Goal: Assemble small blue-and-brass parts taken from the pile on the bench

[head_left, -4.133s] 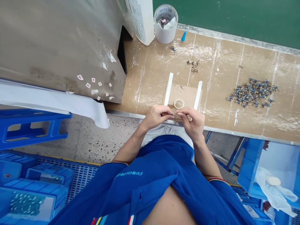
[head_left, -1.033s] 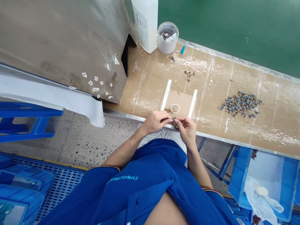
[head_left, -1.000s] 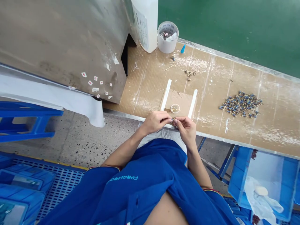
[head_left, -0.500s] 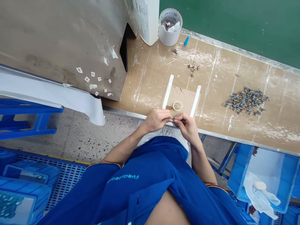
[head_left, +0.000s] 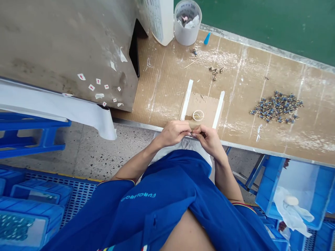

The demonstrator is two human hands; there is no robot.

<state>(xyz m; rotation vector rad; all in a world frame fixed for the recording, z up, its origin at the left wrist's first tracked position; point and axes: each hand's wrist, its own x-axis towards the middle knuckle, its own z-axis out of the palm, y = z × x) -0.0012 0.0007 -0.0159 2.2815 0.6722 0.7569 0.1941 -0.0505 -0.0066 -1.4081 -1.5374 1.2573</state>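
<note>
My left hand (head_left: 173,133) and my right hand (head_left: 209,138) meet at the front edge of the table, fingertips pinched together. Between them sits a small metal part (head_left: 192,132), brassy and mostly covered by the fingers; its exact kind is too small to make out. Just beyond the fingertips, a small round dish (head_left: 198,115) with a thin yellowish line across it lies on a cardboard pad (head_left: 206,103) taped down on both sides. Farther right is a heap of small blue-and-brass metal parts (head_left: 277,107). A few similar loose parts (head_left: 215,72) lie beyond the pad.
A round tub (head_left: 187,36) with scraps, a white container (head_left: 169,31) and a blue cone-shaped tip (head_left: 207,38) stand at the back. A thin stick (head_left: 191,64) lies nearby. A large metal box (head_left: 65,45) blocks the left. Blue bins (head_left: 269,188) sit below the table.
The view has shifted slightly. Both hands stay pinched together at the same place, with only a slight shift of the fingers around the small metal part.
</note>
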